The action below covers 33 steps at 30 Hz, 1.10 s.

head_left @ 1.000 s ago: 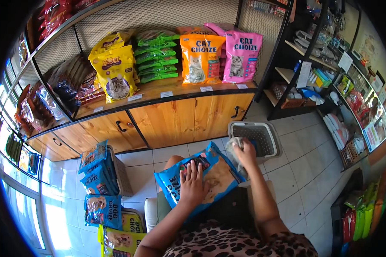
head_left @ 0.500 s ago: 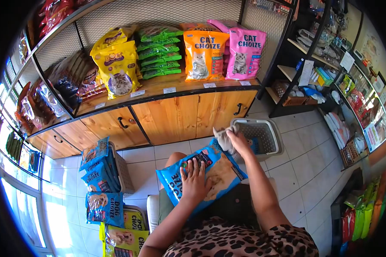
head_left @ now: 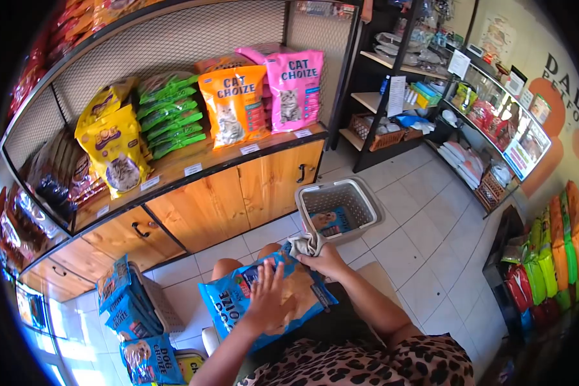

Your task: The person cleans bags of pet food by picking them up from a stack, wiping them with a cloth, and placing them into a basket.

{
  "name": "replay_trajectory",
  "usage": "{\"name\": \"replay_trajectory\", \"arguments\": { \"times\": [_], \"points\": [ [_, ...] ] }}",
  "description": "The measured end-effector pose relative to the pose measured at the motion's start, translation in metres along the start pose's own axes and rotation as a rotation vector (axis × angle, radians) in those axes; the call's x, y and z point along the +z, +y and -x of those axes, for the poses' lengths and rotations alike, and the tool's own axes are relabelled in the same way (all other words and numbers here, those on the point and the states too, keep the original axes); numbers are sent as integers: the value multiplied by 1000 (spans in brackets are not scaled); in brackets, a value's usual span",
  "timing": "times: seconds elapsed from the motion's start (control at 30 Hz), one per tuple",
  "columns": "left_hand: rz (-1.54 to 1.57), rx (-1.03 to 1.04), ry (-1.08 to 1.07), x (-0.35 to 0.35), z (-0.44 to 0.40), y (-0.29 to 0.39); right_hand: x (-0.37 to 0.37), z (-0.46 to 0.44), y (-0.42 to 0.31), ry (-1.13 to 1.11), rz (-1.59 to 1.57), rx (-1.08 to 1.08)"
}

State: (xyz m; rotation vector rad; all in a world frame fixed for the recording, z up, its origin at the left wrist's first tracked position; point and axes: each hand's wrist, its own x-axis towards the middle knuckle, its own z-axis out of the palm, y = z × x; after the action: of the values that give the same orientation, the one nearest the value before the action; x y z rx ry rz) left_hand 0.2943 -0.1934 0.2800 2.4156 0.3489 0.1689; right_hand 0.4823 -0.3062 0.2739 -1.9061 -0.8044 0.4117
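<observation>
"Dog Choize bag: where, and held how?"

"Tilted across the lap. Left hand lies flat on its face, fingers spread, pressing, no grip. Right hand is clutching a grey cloth at the bag's far corner."

"Failure modes?"

"Slip, mainly. Slick-looking film, sloped seat, one palm holding it down. A hard pull from the cloth side could drag it off the knees."

"Where would it land?"

"Floor, or against the basket just beyond that corner. Another blue bag lies inside. Loosen the right fingers and the cloth could drop in too."
</observation>
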Motion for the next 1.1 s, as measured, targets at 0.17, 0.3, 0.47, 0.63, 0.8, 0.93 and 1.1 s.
{"name": "replay_trajectory", "arguments": {
  "times": [0.17,0.3,0.47,0.63,0.8,0.93,1.1],
  "points": [
    [-356,-10,181,59,-1,9,-15,18,-17,202,-595,-122],
    [-246,-167,-255,25,-9,27,18,34,2,-102,-128,-269],
    [-341,-55,93,48,-10,13,24,-43,7,-219,365,-218],
    [-415,-20,206,49,3,9,6,-96,13,-74,405,-151],
    [-338,-156,-125,38,-3,17,41,-20,-23,-203,230,-307],
    [-364,-86,5,51,-8,16,25,-50,-13,-186,503,-118],
    [-395,-31,217,54,-1,6,15,-52,-37,153,147,-397]
  ]
}}
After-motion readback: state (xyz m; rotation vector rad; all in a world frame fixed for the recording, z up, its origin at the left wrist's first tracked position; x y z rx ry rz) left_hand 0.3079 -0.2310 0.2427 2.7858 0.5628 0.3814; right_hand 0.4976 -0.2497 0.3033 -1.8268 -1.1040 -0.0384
